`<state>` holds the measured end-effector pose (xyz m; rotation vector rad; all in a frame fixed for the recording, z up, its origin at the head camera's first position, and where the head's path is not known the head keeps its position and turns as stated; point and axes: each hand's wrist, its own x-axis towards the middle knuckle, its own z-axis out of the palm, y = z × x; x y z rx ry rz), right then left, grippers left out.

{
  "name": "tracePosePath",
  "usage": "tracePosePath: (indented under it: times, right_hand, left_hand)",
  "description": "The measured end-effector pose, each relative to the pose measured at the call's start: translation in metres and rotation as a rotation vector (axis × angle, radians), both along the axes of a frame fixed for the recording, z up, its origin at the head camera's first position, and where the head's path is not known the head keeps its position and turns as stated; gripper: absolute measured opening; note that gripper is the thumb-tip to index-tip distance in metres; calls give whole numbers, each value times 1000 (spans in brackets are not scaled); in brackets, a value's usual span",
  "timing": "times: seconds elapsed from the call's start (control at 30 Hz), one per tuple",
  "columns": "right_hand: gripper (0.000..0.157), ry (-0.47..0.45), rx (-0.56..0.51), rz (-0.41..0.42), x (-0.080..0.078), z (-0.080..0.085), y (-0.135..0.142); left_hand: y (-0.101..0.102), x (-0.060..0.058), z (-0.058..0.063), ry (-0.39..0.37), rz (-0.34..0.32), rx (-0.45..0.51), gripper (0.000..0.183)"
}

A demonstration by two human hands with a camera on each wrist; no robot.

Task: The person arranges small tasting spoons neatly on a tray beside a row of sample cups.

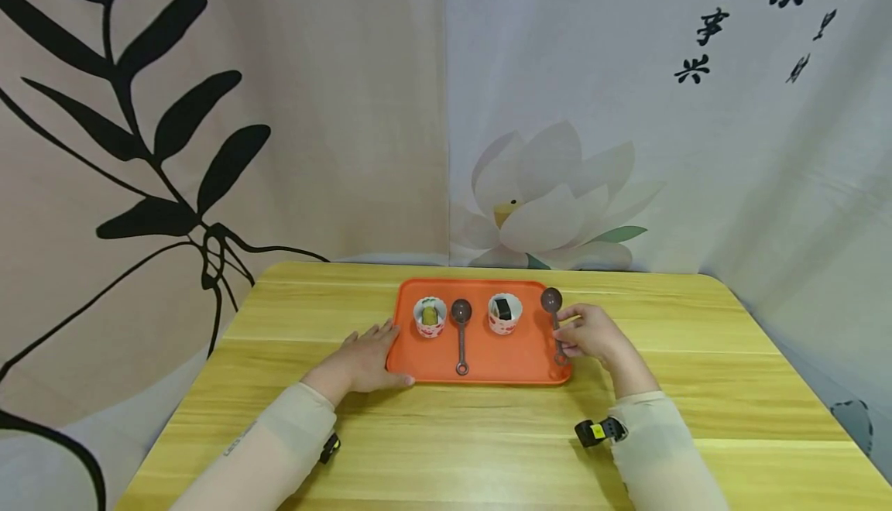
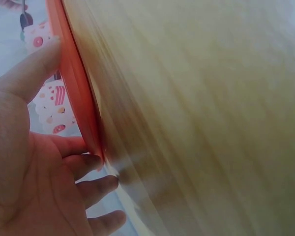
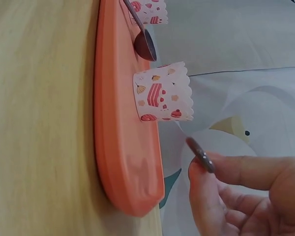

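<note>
My right hand [image 1: 589, 333] pinches the handle of a dark brown spoon [image 1: 551, 300] between thumb and fingers, over the right end of an orange tray [image 1: 425, 372]. In the right wrist view this spoon [image 3: 200, 155] appears nearly end-on, raised off the tray. At the tray's left front corner rests my left hand [image 1: 362, 360], its fingers spread along the side and its thumb at the front edge. A matching spoon [image 1: 461, 341] lies on the tray between two patterned paper cups. The left cup [image 1: 430, 331] holds a yellow-green piece [image 1: 430, 316], the right cup [image 1: 503, 326] a black-and-white piece [image 1: 502, 309].
The tray sits near the back edge of a light wooden table [image 1: 446, 449]. Behind it hangs a pale curtain [image 1: 362, 108] printed with leaves, a lotus and characters. A small black device [image 1: 601, 431] is strapped at my right wrist.
</note>
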<state>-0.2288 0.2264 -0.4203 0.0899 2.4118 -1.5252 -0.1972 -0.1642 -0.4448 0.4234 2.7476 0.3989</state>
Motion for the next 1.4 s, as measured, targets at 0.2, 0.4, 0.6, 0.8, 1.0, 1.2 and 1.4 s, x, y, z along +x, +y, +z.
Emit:
tracePosePath:
  times: [0.2, 0.4, 0.6, 0.8, 1.0, 1.2, 1.4]
  right_hand:
    - [34, -4, -3, 17, 0, -1, -4]
    - [32, -9, 10, 13, -2, -6, -9]
    - [32, -27, 11, 28, -4, -9, -12]
    - [29, -37, 22, 34, -6, -14, -16]
    - [29, -34, 41, 45, -7, -17, -20]
    - [27, -51, 71, 20, -8, -19, -24]
    - [27, -61, 82, 21, -9, -21, -24]
  left_hand:
    - [0, -1, 0, 0, 6, 8, 105]
    - [0, -1, -1, 2, 5, 15, 104]
    - [0, -1, 0, 0, 6, 20, 104]
    - [0, -1, 0, -4, 11, 23, 104]
    - [0, -1, 0, 2, 13, 12, 104]
    - [1, 1, 1, -2, 19, 9, 104]
    - [0, 0, -1, 1, 14, 3, 104]
